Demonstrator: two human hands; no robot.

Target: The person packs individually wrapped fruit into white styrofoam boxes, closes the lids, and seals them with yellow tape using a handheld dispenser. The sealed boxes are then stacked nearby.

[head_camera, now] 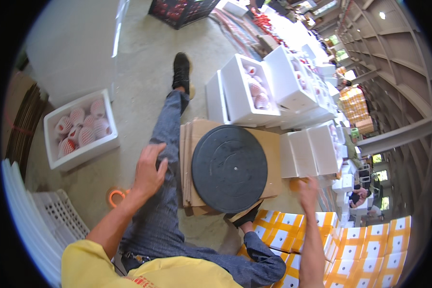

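Observation:
My left hand (pixel 152 169) is over my jeans at the knee, its thumb and fingers apart and nothing in it. Off to the right, my right hand (pixel 308 192) is raised beside white foam boxes (pixel 304 153); it is slightly blurred and its grip is unclear. Between my hands a round black turntable (pixel 230 169) lies on a stack of flattened cardboard (pixel 273 158). An orange thing (pixel 294 184), perhaps a roll of tape, shows just left of my right hand.
An open foam box (pixel 82 129) of fruit in foam nets stands left, an orange ring (pixel 116 198) below it. More fruit-filled foam boxes (pixel 234 90) stand ahead. Taped boxes (pixel 351 248) are stacked at lower right. A white plastic crate (pixel 63 212) is at lower left. A person (pixel 360 196) is farther off.

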